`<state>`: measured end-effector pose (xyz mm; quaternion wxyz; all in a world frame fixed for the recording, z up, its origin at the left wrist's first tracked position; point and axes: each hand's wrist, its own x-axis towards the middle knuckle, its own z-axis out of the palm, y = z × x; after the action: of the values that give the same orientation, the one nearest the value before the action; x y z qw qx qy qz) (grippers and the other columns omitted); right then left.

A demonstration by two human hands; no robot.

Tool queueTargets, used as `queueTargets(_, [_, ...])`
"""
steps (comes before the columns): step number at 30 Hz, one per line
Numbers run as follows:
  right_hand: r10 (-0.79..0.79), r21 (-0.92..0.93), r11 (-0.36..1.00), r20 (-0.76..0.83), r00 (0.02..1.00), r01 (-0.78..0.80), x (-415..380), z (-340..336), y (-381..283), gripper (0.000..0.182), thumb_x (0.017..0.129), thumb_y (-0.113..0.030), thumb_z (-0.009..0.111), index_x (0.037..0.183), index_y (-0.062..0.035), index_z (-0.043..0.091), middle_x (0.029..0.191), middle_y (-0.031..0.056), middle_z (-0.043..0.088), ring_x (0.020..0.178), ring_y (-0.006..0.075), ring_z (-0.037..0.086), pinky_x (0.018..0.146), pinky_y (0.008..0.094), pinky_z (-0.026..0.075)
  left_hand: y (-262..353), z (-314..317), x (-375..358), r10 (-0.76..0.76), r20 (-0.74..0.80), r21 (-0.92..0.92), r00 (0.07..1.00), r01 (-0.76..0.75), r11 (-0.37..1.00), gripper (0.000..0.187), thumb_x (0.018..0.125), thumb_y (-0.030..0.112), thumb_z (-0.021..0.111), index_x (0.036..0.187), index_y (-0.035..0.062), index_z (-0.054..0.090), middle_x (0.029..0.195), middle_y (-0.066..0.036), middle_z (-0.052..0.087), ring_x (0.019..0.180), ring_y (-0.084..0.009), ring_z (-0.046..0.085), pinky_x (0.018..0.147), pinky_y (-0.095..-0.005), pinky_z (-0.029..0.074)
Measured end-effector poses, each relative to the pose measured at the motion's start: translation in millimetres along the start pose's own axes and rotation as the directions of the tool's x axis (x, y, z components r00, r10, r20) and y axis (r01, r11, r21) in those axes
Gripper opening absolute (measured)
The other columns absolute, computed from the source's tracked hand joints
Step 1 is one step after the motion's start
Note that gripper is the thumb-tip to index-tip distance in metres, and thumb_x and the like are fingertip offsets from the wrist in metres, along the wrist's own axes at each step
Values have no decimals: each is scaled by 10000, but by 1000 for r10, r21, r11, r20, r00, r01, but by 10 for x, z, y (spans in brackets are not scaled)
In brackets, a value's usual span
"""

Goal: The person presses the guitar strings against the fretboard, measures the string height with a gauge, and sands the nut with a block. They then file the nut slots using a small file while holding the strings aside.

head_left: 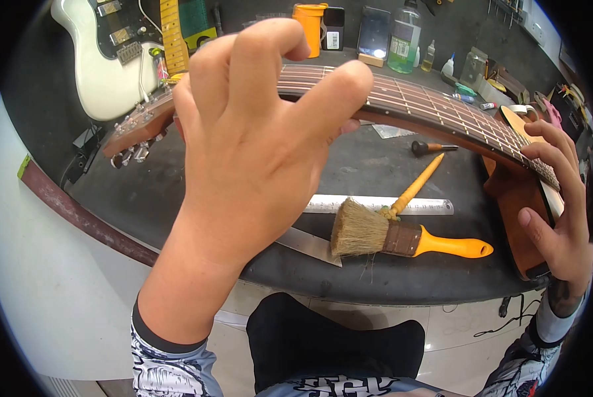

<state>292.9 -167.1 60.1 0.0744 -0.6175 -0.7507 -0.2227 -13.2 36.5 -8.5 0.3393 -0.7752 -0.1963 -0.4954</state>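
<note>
Spanning the head view, above the dark tabletop (376,284), an acoustic guitar (435,106): headstock (144,122) toward the left, brown body (511,218) toward the right, strings facing up.

Left hand (250,139) at the neck, near the headstock end, back of the hand toward the wearer, fingers arched over the fretboard. Palm and contact hidden; whether this grip is clenched on the neck or only laid about it, I cannot tell. Right hand (568,228) by the body end of the fretboard. Fingers curved over its edge, thumb spread well apart from them; I read that grip as loose, not clenched.

My judgement of the step: fingers being placed at both ends of the strings, as in playing or trying out the instrument. Whether any string is pressed, I can't make out. A next move from here would call for an exact left fingertip, a light right touch, and the neck kept steady.

Beneath the neck, on the tabletop: a bristle brush with yellow handle (409,238), its bristles at a metal blade (310,246); just behind, a steel ruler (435,207) with a slim yellow-handled tool (421,182) over it. Lowering the guitar here would risk knocking them. White electric guitar (94,66) at the far left.
</note>
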Motion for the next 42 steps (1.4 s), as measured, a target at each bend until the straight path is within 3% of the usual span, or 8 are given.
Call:
queueTargets(15, [26, 30, 999, -43, 999, -25, 15, 27, -23, 636, 824, -362, 681, 1373, -68, 552, 1481, 215, 454, 1441, 395, 390, 1206, 524, 267, -3, 22, -9, -7, -11, -13, 1000, 7, 1000, 422, 828, 277, 793, 1215, 219, 635, 1202, -64, 478, 1080, -293, 424, 936, -410, 363])
queueTargets(21, [44, 80, 996, -99, 994, -36, 30, 42, -82, 601, 790, -290, 716, 1307, -10, 589, 1420, 220, 509, 1395, 389, 427, 1194, 510, 266, 32, 17, 2, -45, -29, -38, 999, 44, 998, 378, 839, 274, 782, 1189, 232, 648, 1191, -62, 474, 1074, -295, 423, 942, -419, 356])
queueTargets(35, [72, 217, 975, -128, 989, -42, 37, 36, -130, 585, 777, -285, 745, 1275, -18, 595, 1383, 185, 524, 1336, 351, 476, 1165, 455, 310, 71, -3, 5, -44, -17, -38, 999, 44, 998, 354, 814, 216, 794, 1144, 256, 673, 1177, -55, 468, 1086, -303, 421, 964, -429, 348])
queueTargets(38, [73, 242, 970, -143, 987, -37, 53, 53, -148, 583, 775, -282, 747, 1274, -20, 595, 1388, 179, 524, 1339, 343, 478, 1164, 450, 314, 70, 14, -7, -56, -82, -69, 995, 51, 996, 359, 800, 212, 798, 1133, 262, 674, 1179, -47, 463, 1087, -303, 423, 961, -433, 352])
queueTargets(42, [72, 239, 970, -156, 985, -34, 47, 68, -132, 564, 767, -252, 749, 1265, -31, 602, 1400, 179, 522, 1355, 347, 472, 1163, 449, 318, 59, 0, -31, -50, -28, 21, 998, 50, 999, 415, 766, 204, 812, 1148, 284, 671, 1196, -46, 468, 1107, -296, 427, 959, -438, 355])
